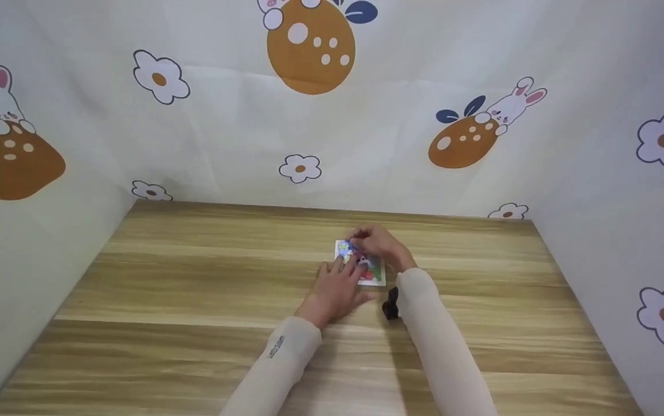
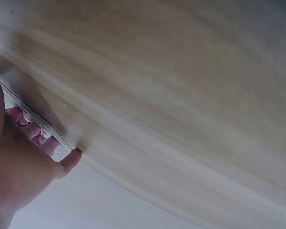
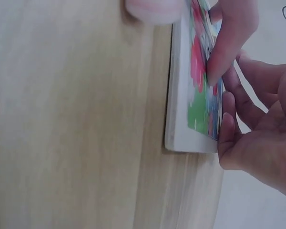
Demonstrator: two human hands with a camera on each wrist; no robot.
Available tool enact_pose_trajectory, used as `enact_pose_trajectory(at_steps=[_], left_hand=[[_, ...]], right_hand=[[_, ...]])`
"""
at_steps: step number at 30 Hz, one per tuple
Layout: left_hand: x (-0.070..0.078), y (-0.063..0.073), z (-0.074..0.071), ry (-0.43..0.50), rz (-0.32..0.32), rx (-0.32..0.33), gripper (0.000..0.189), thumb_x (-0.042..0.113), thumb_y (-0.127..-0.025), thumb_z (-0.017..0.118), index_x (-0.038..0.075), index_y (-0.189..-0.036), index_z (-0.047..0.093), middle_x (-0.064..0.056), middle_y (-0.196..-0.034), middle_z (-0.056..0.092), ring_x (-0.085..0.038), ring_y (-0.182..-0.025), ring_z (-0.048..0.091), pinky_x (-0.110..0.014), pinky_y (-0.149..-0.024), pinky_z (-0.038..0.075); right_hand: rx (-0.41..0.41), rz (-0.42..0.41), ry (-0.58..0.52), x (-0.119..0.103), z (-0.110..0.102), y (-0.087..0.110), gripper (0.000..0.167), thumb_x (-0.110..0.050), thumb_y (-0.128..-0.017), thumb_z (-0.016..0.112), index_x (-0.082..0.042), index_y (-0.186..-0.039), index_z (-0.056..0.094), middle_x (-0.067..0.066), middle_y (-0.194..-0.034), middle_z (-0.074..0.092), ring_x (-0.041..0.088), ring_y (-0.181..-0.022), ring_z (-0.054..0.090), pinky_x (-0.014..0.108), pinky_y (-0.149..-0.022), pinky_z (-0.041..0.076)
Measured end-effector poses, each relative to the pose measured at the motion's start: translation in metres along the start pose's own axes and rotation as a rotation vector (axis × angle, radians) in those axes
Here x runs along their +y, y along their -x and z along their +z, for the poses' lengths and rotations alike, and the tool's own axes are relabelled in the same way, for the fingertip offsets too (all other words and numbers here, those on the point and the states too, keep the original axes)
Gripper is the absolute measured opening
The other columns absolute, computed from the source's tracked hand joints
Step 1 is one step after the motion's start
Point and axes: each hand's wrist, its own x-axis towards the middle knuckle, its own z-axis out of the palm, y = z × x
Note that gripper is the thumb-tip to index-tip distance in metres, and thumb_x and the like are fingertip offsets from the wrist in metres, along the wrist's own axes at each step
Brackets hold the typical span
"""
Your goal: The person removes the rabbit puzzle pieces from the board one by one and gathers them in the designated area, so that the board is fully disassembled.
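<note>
A small rectangular picture board (image 1: 373,281) with a white border and a bright red, green and blue picture lies flat on the wooden table. My left hand (image 1: 336,290) rests over its near left part, fingers spread on the picture and thumb out to the side. At the board's far edge is my right hand (image 1: 377,241), its fingers bent down onto the picture. The right wrist view shows the right hand (image 3: 264,107) along one side of the board (image 3: 178,136), fingertips right at the edge; I cannot tell whether they pinch anything.
The wooden table (image 1: 193,300) stretches around both hands. Pale cloth walls (image 1: 222,133) printed with rabbits, oranges and flowers enclose its back and sides. A small black object (image 1: 390,304) sits against the right sleeve at the wrist.
</note>
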Motion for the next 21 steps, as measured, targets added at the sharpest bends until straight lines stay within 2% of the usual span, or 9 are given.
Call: enact_pose_trajectory(at_steps=[6,10,14,21], left_hand=[[0.002,-0.002,0.0,0.014,-0.005,-0.013,0.075,0.066,-0.098,0.039,0.018,-0.156,0.035,-0.007,-0.165,0.032,-0.037,-0.15,0.031,-0.06,-0.115,0.034],[0.003,-0.001,-0.001,0.014,0.003,-0.028,0.075,0.066,-0.098,0.04,0.019,-0.156,0.035,-0.006,-0.165,0.03,-0.037,-0.15,0.032,-0.059,-0.114,0.036],[0.003,-0.002,-0.002,-0.009,-0.002,-0.039,0.073,0.065,-0.098,0.041,0.02,-0.155,0.035,-0.005,-0.166,0.028,-0.036,-0.15,0.033,-0.058,-0.113,0.037],[0.003,-0.001,-0.005,0.001,0.002,-0.062,0.071,0.062,-0.099,0.043,0.02,-0.156,0.034,-0.007,-0.166,0.028,-0.037,-0.151,0.031,-0.061,-0.116,0.034]], right_hand=[[0.064,0.008,-0.037,-0.001,0.001,-0.002,0.016,-0.007,-0.095,0.066,-0.005,-0.107,0.075,0.01,-0.108,0.073,0.019,-0.1,0.065,0.031,-0.092,0.053],[0.102,0.033,-0.047,-0.001,-0.003,-0.001,0.018,-0.007,-0.095,0.065,-0.004,-0.11,0.075,0.013,-0.114,0.074,0.022,-0.106,0.066,0.033,-0.098,0.051],[0.106,0.051,-0.036,0.0,-0.019,0.003,0.021,-0.011,-0.097,0.064,-0.006,-0.115,0.074,0.014,-0.12,0.071,0.026,-0.112,0.064,0.038,-0.103,0.049],[0.146,0.083,0.016,0.012,-0.052,0.015,0.021,-0.012,-0.098,0.059,-0.008,-0.113,0.073,0.013,-0.116,0.07,0.026,-0.105,0.062,0.033,-0.089,0.051]])
